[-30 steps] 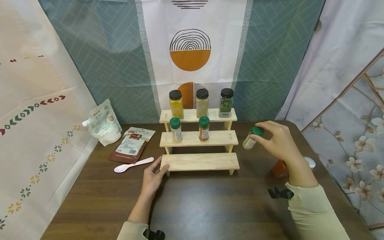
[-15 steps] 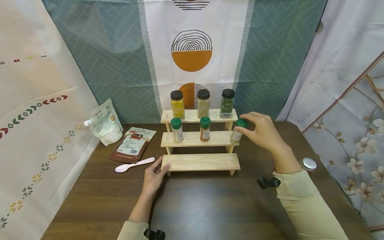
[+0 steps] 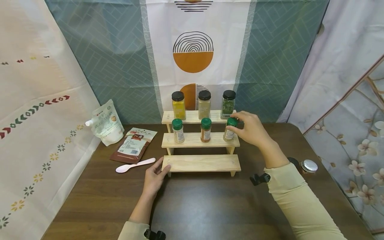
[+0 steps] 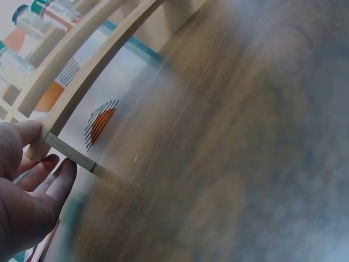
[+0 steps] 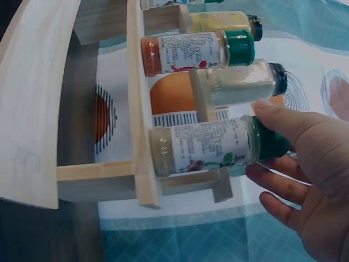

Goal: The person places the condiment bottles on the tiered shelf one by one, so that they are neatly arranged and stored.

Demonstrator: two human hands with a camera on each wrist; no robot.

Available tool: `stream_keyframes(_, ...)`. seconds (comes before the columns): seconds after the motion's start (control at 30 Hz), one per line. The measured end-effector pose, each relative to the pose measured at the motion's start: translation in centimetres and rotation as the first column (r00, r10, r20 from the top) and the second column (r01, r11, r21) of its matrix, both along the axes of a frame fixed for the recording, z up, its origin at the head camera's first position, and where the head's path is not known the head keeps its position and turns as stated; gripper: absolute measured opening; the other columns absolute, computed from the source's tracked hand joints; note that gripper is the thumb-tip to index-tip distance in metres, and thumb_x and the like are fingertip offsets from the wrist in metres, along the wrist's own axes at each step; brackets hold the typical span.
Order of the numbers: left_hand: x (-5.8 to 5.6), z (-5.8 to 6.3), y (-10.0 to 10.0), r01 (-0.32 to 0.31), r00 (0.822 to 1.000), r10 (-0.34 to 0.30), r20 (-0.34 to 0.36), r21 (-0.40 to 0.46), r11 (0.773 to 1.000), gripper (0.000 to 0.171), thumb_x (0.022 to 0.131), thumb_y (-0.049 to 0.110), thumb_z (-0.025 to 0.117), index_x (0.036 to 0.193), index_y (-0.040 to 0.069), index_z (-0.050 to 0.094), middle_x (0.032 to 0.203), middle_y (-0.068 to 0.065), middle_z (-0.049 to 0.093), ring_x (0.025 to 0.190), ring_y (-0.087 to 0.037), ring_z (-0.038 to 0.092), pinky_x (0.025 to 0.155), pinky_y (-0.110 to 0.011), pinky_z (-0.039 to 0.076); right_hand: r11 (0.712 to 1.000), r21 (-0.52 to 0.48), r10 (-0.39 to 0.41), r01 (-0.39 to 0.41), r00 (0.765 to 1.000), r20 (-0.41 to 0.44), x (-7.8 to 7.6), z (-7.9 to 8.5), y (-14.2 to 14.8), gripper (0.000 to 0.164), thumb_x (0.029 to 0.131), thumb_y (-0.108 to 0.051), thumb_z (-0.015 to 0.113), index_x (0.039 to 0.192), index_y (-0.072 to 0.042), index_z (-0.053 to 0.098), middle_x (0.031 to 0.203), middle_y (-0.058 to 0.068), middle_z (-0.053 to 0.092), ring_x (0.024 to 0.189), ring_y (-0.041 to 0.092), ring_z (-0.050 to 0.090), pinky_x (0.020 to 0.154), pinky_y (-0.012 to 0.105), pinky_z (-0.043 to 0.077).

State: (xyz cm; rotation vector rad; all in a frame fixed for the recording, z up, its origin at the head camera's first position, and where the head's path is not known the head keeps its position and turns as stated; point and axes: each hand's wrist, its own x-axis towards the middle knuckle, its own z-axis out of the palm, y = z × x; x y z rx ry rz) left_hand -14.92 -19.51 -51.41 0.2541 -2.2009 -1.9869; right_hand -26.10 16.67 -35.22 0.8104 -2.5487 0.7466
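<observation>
A three-step wooden rack [image 3: 201,163] stands on the table. My left hand [image 3: 154,176] holds the left end of its lowest step, thumb on top; in the left wrist view its fingers [image 4: 57,180] curl around the board end. My right hand [image 3: 250,128] pinches the green cap of a spice jar [image 3: 229,133] with pale contents. That jar is upright at the right end of the middle step, its base at the board in the right wrist view. Also on this step are a pale spice jar [image 3: 178,133] and a reddish one [image 3: 205,133], both green-capped.
Three black-capped jars stand on the top step: yellow [image 3: 179,108], beige [image 3: 204,108] and green [image 3: 228,108]. To the left lie a spouted pouch [image 3: 108,125], a brown packet [image 3: 133,145] and a pink spoon [image 3: 135,165]. A silver-lidded jar [image 3: 309,166] stands by my right forearm.
My right hand has carried the green-capped jar leftward from beside the rack onto the right end of the middle step. My left hand stays on the lowest step.
</observation>
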Motion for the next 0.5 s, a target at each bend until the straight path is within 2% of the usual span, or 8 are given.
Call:
stream_keyframes(0.13, -0.1, -0.1, 0.0, -0.002, 1.0, 0.002, 0.003, 0.002, 1.0, 0.056, 0.094, 0.012, 0.075, 0.145, 0.001, 0.054, 0.144, -0.02, 0.055, 0.118, -0.032, 0.061, 0.079, -0.017, 0.054, 1.0, -0.023, -0.017, 0.018, 0.999, 0.041, 0.1, -0.9, 0.3, 0.064, 0.087, -0.022, 0.083, 0.139, 0.001, 0.056, 0.115, 0.02, 0.068, 0.093, 0.034, 0.067, 0.086, 0.054, 0.051)
stream_keyframes(0.23, -0.1, -0.1, 0.0, 0.002, 1.0, -0.002, 0.005, 0.004, 1.0, 0.057, 0.094, 0.013, 0.075, 0.145, 0.001, 0.054, 0.145, -0.021, 0.054, 0.119, -0.033, 0.061, 0.08, -0.018, 0.054, 0.998, -0.058, -0.017, 0.019, 0.999, 0.048, 0.3, -1.6, 0.7, 0.074, 0.086, -0.021, 0.084, 0.146, 0.002, 0.048, 0.111, 0.02, 0.068, 0.093, 0.033, 0.068, 0.09, 0.057, 0.05)
stream_keyframes(0.37, -0.1, -0.1, 0.0, 0.007, 1.0, -0.007, 0.004, 0.007, 1.0, 0.057, 0.094, 0.013, 0.075, 0.145, 0.0, 0.053, 0.146, -0.021, 0.053, 0.12, -0.033, 0.06, 0.08, -0.018, 0.053, 0.997, -0.08, -0.016, 0.018, 1.0, 0.027, 0.7, -2.5, 1.5, 0.073, 0.086, -0.02, 0.084, 0.144, 0.002, 0.048, 0.108, 0.018, 0.068, 0.095, 0.034, 0.068, 0.09, 0.056, 0.051)
stream_keyframes(0.5, 0.0, 0.0, 0.1, 0.006, 1.0, -0.006, 0.001, 0.018, 1.0, 0.057, 0.094, 0.012, 0.075, 0.145, 0.0, 0.053, 0.145, -0.022, 0.053, 0.12, -0.033, 0.06, 0.08, -0.018, 0.054, 0.996, -0.082, -0.028, 0.032, 0.999, 0.042, 1.4, -3.2, 2.2, 0.067, 0.087, -0.02, 0.083, 0.141, 0.002, 0.051, 0.111, 0.02, 0.068, 0.098, 0.036, 0.067, 0.089, 0.056, 0.051)
